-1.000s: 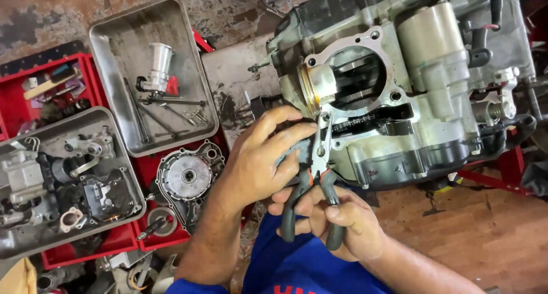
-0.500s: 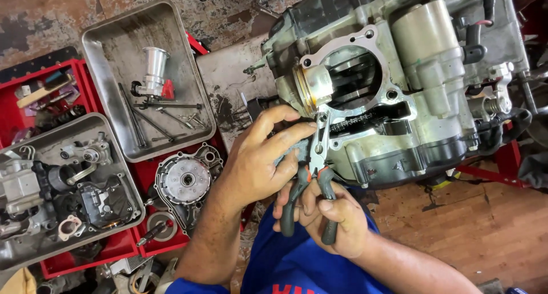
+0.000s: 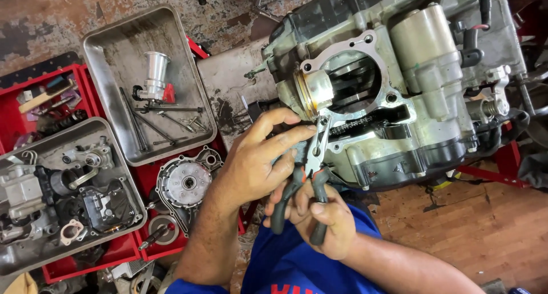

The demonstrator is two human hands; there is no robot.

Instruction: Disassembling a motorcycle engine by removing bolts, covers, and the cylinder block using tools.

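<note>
A grey engine block (image 3: pixel 422 88) lies at the upper right, its round cylinder opening facing up with a piston (image 3: pixel 317 91) at the opening's left edge. My right hand (image 3: pixel 319 217) grips the dark handles of a pair of needle-nose pliers (image 3: pixel 314 157), whose tips point up at the gasket face just below the piston. My left hand (image 3: pixel 257 163) rests over the pliers' joint, its index finger stretched toward the tips. A chain runs inside the block just right of the plier tips.
A metal tray (image 3: pixel 108 49) with long bolts and a silver funnel-shaped part sits upper left. A second tray (image 3: pixel 123 180) holds engine parts over red trays (image 3: pixel 11 111). A round clutch cover (image 3: pixel 185 183) lies beside my left forearm. Wooden boards at lower right.
The view has shifted slightly. Both hands and the pliers stay at the same spot on the block below the piston.
</note>
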